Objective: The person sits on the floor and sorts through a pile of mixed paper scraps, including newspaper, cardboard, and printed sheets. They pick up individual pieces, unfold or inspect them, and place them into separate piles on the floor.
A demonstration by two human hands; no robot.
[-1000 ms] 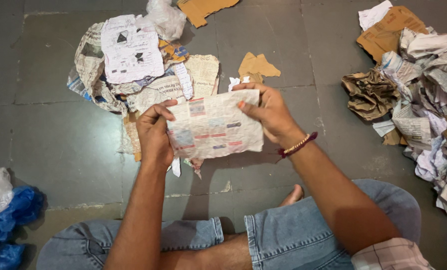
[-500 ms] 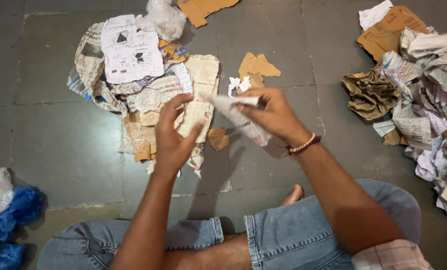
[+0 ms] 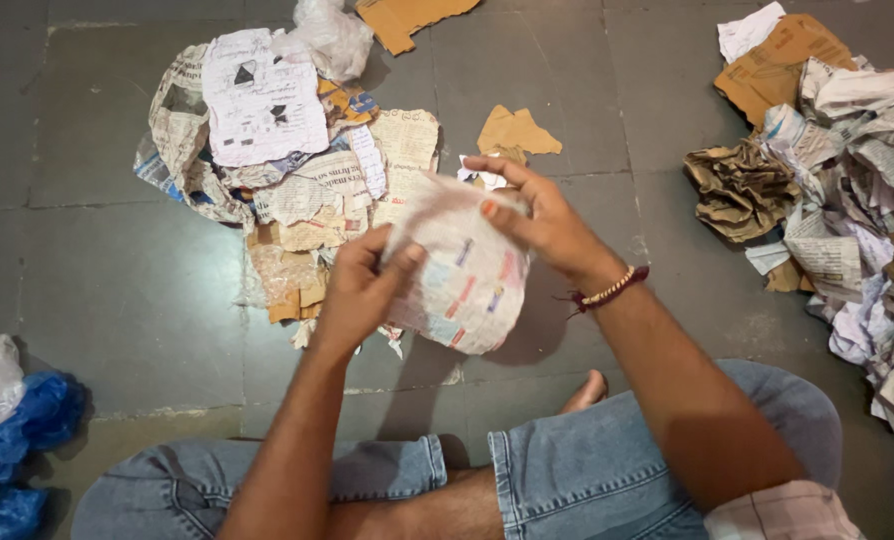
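Observation:
Both hands hold one crumpled sheet of printed newspaper (image 3: 467, 275) with coloured patches, above the grey tiled floor. My left hand (image 3: 359, 290) pinches its left edge between thumb and fingers. My right hand (image 3: 539, 222) grips its upper right part, thumb on the front. The sheet hangs curved and blurred between them. A bead bracelet circles the right wrist.
A flattened heap of newspaper and brown paper (image 3: 277, 170) lies ahead on the floor. A large crumpled paper pile (image 3: 847, 200) sits at the right. Blue and white plastic bags (image 3: 12, 420) lie at the lower left. Torn cardboard pieces (image 3: 517, 130) lie nearby. My crossed legs in jeans (image 3: 607, 470) are below.
The sheet was held flat and spread, then twisted between the hands; now it hangs turned and curved, with the left hand lower and the right hand gripping its top.

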